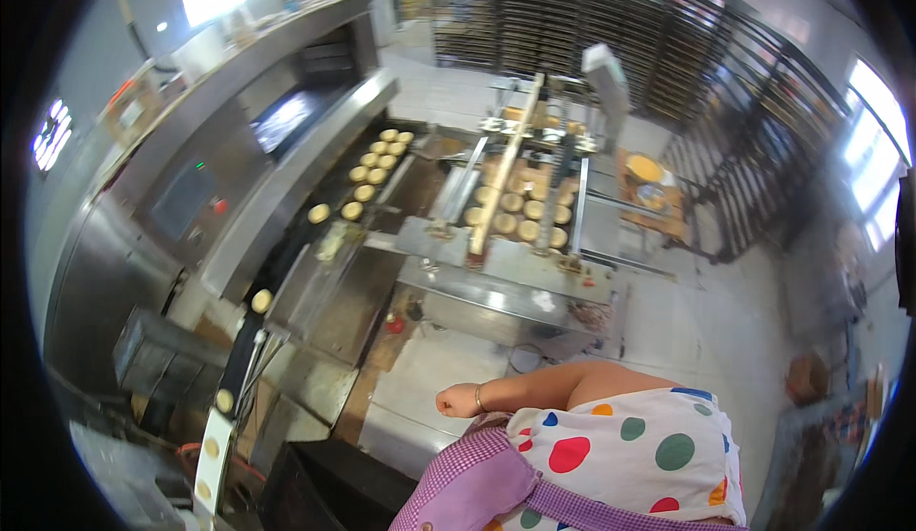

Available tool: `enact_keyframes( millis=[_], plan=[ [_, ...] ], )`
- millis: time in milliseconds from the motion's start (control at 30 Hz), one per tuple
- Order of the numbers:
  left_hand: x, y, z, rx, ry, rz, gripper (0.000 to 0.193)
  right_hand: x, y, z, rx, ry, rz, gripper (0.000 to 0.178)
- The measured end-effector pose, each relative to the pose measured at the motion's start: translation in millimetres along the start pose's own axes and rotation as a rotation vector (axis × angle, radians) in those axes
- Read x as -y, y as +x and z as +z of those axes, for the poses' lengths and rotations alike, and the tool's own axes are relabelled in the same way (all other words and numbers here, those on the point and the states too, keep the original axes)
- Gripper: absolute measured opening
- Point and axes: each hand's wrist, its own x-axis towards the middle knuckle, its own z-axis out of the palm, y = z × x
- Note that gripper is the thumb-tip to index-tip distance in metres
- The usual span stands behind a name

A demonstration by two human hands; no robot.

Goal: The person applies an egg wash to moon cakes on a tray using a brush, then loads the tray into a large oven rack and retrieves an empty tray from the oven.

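Note:
My right hand (458, 400) is curled into a loose fist, held across in front of my body, with a bracelet at the wrist. Nothing shows in it, and it touches nothing. My left hand is out of view. Beyond the fist stands a metal machine (477, 292) with a tray of round, pale pastries (530, 208) under its crossbars. To the left, more round pastries (377, 164) sit in rows on a dark conveyor (286, 230). Single pastries (262, 300) follow along its narrow near end, down to a white belt (212, 450).
A large steel machine (205, 187) with a screen and a red button lines the left side. Tall dark racks (572, 30) stand along the back and right. A wooden board (658, 207) with yellow round items lies beyond the tray. A black bin (329, 488) sits at the lower left.

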Motion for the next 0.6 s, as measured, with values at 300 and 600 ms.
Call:
enact_keyframes(
  millis=[300, 600],
  plan=[
    [-22, -108, -125, -0.318, -0.177, 0.014, 0.032, 119, 63, 26, 0.356, 0.710, 0.076, 0.036],
    [-89, -77, -123, -0.127, -0.968, -0.536, 0.073, 195, 28, -38, 0.032, 1.760, 0.122, 0.035]
  ],
)
